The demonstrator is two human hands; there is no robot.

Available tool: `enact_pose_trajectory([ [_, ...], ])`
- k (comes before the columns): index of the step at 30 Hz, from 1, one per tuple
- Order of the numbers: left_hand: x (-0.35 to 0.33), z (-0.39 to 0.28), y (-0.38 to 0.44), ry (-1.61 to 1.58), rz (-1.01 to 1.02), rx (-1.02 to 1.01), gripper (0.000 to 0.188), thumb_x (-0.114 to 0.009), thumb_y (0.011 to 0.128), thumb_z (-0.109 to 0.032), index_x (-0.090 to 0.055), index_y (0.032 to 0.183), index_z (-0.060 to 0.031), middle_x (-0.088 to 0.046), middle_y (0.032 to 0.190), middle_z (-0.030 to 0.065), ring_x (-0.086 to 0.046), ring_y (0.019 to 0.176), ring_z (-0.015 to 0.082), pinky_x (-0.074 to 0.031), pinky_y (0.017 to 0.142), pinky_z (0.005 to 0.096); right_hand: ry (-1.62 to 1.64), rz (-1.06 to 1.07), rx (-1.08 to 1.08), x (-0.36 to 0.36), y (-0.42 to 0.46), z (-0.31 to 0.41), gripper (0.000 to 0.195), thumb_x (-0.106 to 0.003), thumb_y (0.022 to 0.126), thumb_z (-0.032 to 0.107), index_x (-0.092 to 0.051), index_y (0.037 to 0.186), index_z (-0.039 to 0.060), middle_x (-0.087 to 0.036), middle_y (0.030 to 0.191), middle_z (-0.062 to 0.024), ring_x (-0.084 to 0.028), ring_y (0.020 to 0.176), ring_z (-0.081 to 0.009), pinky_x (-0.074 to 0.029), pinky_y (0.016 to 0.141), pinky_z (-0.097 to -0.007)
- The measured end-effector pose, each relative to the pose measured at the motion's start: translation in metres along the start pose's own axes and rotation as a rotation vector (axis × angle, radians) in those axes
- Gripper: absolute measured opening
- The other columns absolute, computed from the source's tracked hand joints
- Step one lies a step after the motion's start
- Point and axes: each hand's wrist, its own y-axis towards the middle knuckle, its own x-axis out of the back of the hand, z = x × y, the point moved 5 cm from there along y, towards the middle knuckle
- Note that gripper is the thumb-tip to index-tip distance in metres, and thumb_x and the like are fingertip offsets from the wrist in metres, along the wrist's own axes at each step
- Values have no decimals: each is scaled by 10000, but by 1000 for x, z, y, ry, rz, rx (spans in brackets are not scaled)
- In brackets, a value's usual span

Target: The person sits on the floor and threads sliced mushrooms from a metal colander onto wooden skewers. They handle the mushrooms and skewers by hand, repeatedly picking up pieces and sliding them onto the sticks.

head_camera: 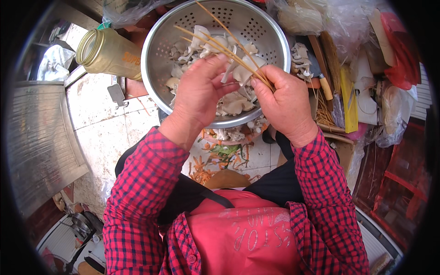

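My right hand (283,101) grips several thin bamboo skewers (254,62) near one end; they slant up and left over a perforated metal colander (146,58). Torn oyster mushroom pieces (233,103) lie in the colander. Beside the skewers is my left hand (202,87), its thumb close to them and its fingers curved under a pale mushroom piece (242,74). Whether those fingers hold the piece is unclear. That piece sits close to the skewers between both hands; I cannot tell if it is pierced.
A yellowish plastic jar (110,51) lies tilted at the colander's left. To the right are a wooden-handled knife (325,86), more bamboo skewers (325,111), skewered mushrooms (300,58) and plastic bags (343,31). Orange peelings (201,170) litter the tiled floor (103,120) below.
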Motion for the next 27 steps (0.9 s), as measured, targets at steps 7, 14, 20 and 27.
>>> enact_pose_trajectory([
  [7,13,-15,7,14,-100,-23,279,-585,938,-259,-584,1104,-35,-647,930,70,-646,866,190,-511,776,326,-59,-12,39,-1,-2,0,96,-647,856,108,-646,895,20,-626,700,-112,-600,602,-194,-468,576,-304],
  [14,8,-5,1,108,-94,35,230,-578,953,-244,-622,1063,-46,-661,901,58,-644,838,171,-547,759,355,-94,-2,59,-5,-4,0,96,-654,852,107,-646,903,26,-630,717,-120,-607,612,-214,-476,582,-315],
  [20,12,-5,4,119,-106,2,232,-559,959,-253,-622,1057,-52,-661,899,48,-636,843,158,-548,769,389,-102,5,50,-5,-3,0,102,-652,854,114,-650,908,27,-631,719,-123,-614,617,-229,-477,582,-320],
  [27,20,-26,12,-22,-141,-28,272,-600,913,-253,-581,1051,-19,-632,906,82,-631,838,203,-540,733,366,-75,3,41,0,-1,-1,102,-647,857,117,-648,904,27,-632,718,-125,-618,619,-232,-477,580,-322],
])
